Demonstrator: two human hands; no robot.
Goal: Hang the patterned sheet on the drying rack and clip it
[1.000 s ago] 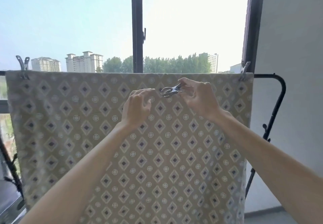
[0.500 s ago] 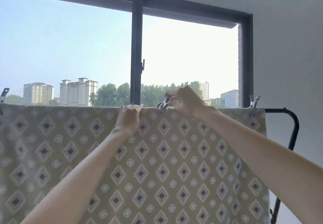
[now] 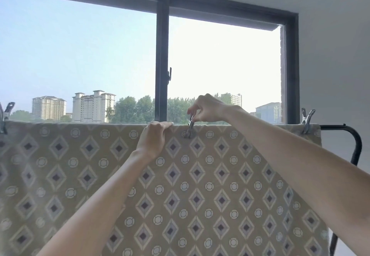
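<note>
Sheet, yellow diamond pattern, draped over top bar of black drying rack before window. Left hand grips sheet's top edge, fingers curled over. Right hand pinches metal clip astride that edge. End clips: left-end clip, right-end clip.

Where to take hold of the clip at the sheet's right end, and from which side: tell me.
Take the right-end clip by its two splayed handles, which stand above the rack rail; come from above and pinch them together. Its jaws point down, biting the patterned sheet over the rail.
</note>
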